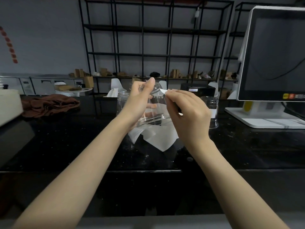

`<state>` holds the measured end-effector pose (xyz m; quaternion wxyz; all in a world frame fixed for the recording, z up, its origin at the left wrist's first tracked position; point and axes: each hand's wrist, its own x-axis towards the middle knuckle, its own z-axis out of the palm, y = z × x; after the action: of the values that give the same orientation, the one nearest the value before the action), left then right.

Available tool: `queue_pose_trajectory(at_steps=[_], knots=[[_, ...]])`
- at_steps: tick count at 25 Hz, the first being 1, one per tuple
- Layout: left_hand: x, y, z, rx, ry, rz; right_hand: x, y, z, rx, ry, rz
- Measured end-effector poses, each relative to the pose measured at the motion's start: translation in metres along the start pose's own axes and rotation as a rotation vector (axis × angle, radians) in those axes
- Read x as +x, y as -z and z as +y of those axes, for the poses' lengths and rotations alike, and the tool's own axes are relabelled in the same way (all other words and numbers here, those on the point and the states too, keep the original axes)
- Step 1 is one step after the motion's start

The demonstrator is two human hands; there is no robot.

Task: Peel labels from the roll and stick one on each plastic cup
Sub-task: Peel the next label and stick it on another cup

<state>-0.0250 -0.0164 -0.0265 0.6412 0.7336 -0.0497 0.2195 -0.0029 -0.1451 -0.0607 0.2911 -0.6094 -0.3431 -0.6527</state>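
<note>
Over on the left of the black stone counter [66,146], a clear plastic cup standing mouth-down [122,103] shows no label that I can see, so it looks yet to be done. Next along, the person's left hand [140,98] is wrapped round a second clear cup [156,96], held tilted above the counter with its base uppermost. The thumb lies by the base and fingers show through the wall. Beneath it lies a loose white strip of label paper [158,139]. The right hand [188,111], just beside the held cup, pinches a small white label [163,91] between thumb and fingertips. The label's tip is close against the cup near its base, touching or only near, I cannot tell which. Further right a third clear cup [212,103], mouth-down, already wears a white sticker [213,113]. I'd judge one cup finished, one mid-sticking and at least one waiting.
</note>
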Motion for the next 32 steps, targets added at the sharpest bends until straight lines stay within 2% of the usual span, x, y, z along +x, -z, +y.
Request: queue_pose_trajectory(at_steps=[9, 16, 19, 22, 24, 26, 29, 30, 32], knots=[[0.0, 0.0, -0.004, 0.027, -0.003, -0.006, -0.002, 0.002, -0.002, -0.023, 0.047, -0.148], [-0.001, 0.0, -0.006, 0.026, 0.024, -0.041, 0.001, 0.013, -0.003, 0.11, -0.079, -0.378], [-0.001, 0.0, -0.007, -0.006, 0.024, -0.021, 0.004, 0.02, -0.005, 0.154, -0.141, -0.566], [-0.001, 0.002, -0.006, -0.066, 0.037, 0.001, 0.004, 0.029, -0.016, 0.305, -0.336, -0.827], [-0.001, 0.003, -0.007, -0.096, 0.036, 0.006, 0.0, 0.034, -0.023, 0.399, -0.418, -0.932], [-0.002, 0.003, -0.006, -0.112, 0.036, 0.012, 0.0, 0.037, -0.027, 0.511, -0.474, -0.889], [-0.004, 0.003, 0.001, -0.142, -0.019, 0.007, 0.015, 0.035, -0.01, 0.761, -0.756, -0.674], [-0.004, 0.004, 0.003, -0.111, -0.053, -0.012, 0.022, 0.033, 0.0, 0.833, -0.856, -0.673], [-0.003, 0.006, 0.006, 0.002, -0.122, -0.078, 0.036, 0.026, 0.019, 0.941, -1.005, -0.778]])
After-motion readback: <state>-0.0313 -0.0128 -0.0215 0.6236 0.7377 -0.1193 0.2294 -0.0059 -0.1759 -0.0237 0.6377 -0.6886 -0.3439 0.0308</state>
